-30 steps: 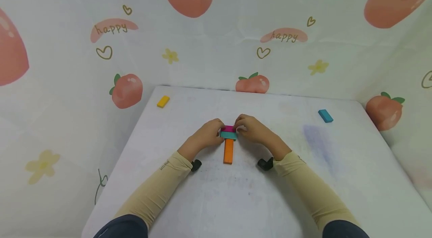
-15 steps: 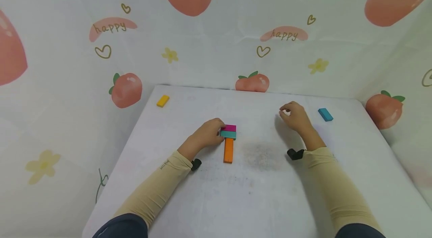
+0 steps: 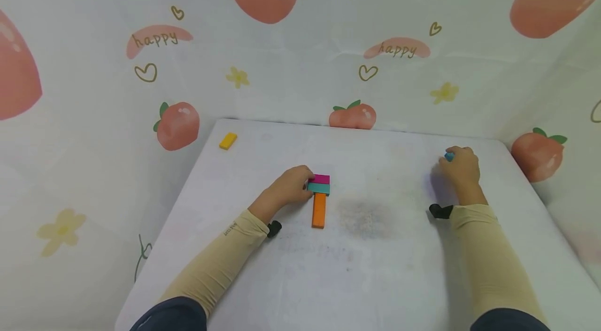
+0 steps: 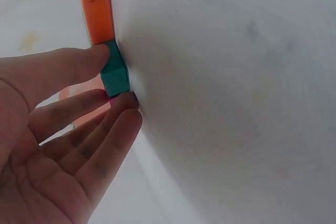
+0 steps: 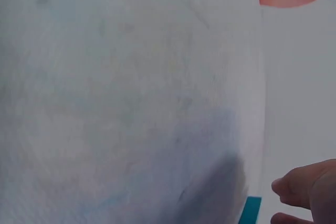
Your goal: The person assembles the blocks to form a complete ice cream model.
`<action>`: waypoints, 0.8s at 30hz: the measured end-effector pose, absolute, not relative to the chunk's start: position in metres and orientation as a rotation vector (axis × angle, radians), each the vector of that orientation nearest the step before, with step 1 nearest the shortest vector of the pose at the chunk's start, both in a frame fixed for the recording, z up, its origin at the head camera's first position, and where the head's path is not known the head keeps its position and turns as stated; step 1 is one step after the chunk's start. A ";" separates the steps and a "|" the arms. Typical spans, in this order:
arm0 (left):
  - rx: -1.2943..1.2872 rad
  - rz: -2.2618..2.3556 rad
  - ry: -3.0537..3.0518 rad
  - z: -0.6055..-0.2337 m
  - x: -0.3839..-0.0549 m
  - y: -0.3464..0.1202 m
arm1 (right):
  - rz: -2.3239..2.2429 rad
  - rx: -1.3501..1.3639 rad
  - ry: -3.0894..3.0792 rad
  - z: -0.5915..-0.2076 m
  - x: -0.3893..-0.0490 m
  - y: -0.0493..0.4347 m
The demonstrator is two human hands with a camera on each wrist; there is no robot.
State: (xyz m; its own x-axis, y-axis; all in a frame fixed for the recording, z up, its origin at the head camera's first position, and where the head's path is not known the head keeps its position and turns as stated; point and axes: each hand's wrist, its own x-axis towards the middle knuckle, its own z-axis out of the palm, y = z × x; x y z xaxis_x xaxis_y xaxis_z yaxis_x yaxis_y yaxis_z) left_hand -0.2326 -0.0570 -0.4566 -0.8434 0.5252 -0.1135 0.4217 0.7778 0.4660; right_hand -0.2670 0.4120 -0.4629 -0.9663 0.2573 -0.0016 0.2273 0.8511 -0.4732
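Observation:
My left hand (image 3: 292,185) pinches the left ends of a magenta block (image 3: 322,179) and a teal block (image 3: 320,188), which lie side by side mid-table. In the left wrist view, the thumb touches the teal block (image 4: 116,77), and the other fingers sit by its far side. An orange block (image 3: 319,211) extends from the teal one toward the person, making a T shape. At the far right, my right hand (image 3: 462,168) reaches over a blue block (image 3: 449,156), partly hidden by the fingers. In the right wrist view, the visible fingertips stand apart from the blue block (image 5: 250,211).
A yellow block (image 3: 228,141) lies near the far left corner of the white table (image 3: 375,273). Behind the table hangs a fruit-print cloth (image 3: 300,75). Dark wrist cameras (image 3: 440,211) stick out from both cuffs.
My right hand has left the magenta and teal blocks and moved right to the blue block. The left hand has stayed at the T-shaped blocks.

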 end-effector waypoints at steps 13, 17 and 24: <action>0.740 0.637 2.744 -0.460 -0.233 -0.056 | 0.754 -0.518 -2.945 -0.472 -0.263 0.436; 0.728 0.637 2.744 -0.461 -0.233 -0.055 | 0.771 -0.537 -2.944 -0.468 -0.259 0.436; 0.726 0.626 2.753 -0.460 -0.233 -0.057 | 0.807 -0.522 -2.907 -0.471 -0.262 0.438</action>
State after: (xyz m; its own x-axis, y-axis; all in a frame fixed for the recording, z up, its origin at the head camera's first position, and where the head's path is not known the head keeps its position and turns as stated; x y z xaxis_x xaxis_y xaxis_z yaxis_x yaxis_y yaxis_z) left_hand -0.2327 -0.0570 -0.4598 -0.8520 0.5126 -0.1063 0.4162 0.7865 0.4564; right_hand -0.2622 0.4376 -0.4713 -0.9389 0.3438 -0.0144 0.3020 0.8033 -0.5134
